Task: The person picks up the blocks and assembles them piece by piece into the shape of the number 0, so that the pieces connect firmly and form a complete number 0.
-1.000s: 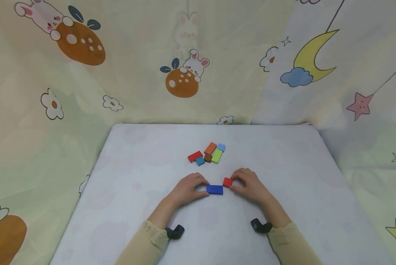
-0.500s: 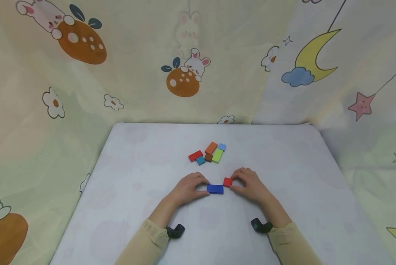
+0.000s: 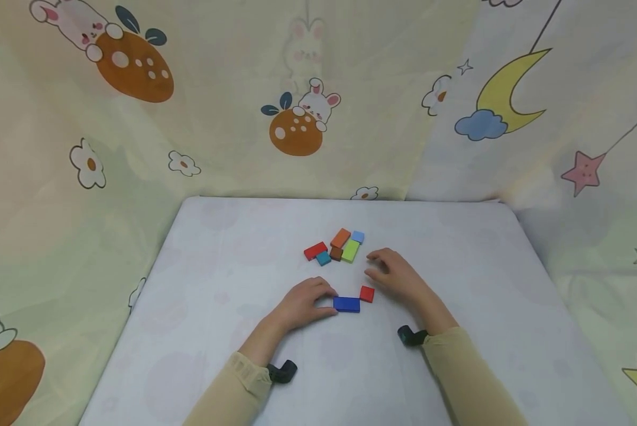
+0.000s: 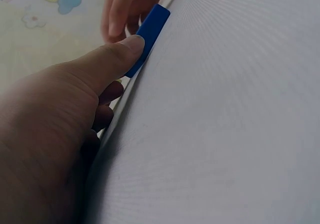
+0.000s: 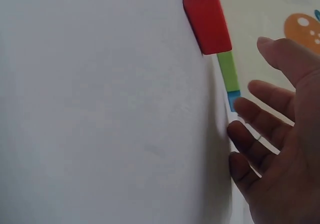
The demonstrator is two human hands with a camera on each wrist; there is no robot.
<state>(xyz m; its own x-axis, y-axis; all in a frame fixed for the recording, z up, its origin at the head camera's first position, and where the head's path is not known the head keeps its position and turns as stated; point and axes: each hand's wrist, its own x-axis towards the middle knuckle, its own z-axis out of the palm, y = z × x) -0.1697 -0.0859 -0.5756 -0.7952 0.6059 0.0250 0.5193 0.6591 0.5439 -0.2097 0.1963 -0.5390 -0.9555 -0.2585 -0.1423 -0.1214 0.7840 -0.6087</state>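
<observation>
On the white table lies a blue rectangular block [image 3: 346, 305], its left end pinched between the thumb and fingers of my left hand [image 3: 304, 303]. In the left wrist view the thumb presses on the near face of the blue block [image 4: 152, 31]. A small red block [image 3: 367, 294] lies at the blue block's right end, with no hand on it. My right hand [image 3: 398, 273] is above and to the right of it, thumb and fingers apart. Nothing is between those fingers in the right wrist view, where the red block [image 5: 206, 18] stands off beyond the thumb.
Farther back on the table [image 3: 233, 248] is a loose group: a red block [image 3: 315, 251], a teal block [image 3: 323, 258], an orange block [image 3: 340, 238], a brown block [image 3: 336, 253], a green block [image 3: 351, 251] and a light blue block [image 3: 358, 236]. A printed cloth hangs behind.
My right hand has let go of the small red block and moved up and away from it, towards the group. The left hand stays on the blue block.
</observation>
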